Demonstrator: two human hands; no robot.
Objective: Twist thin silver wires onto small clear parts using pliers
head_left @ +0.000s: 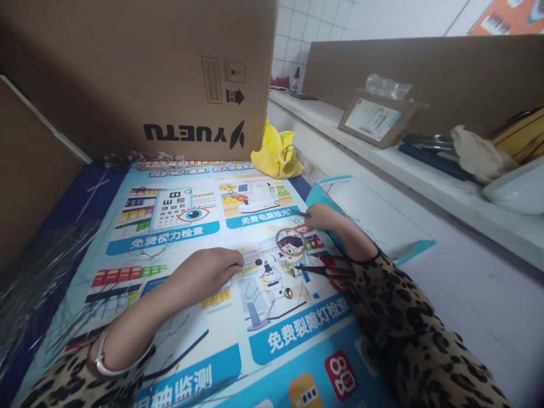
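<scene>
My left hand [208, 271] is closed in a pinch above the printed poster [238, 317]. What its fingertips hold, if anything, is too small to make out. Further right, my right hand [322, 218] is closed around a thin dark pointed tool [300, 213]. The tip points left, while the rest is hidden in the fist, so its kind is unclear. Below my right wrist lie pliers [325, 270] with dark jaws and red handles, partly covered by the leopard-print sleeve. Fine dark wire-like strands are scattered over the poster.
A large cardboard box [204, 73] stands at the back, with a crumpled yellow bag [278, 153] beside it. On the right, a white ledge [323, 116] carries a small labelled carton [374, 119] and other items. Below it sits a shallow teal-edged box [382, 221]. Clear plastic [38, 283] lies left.
</scene>
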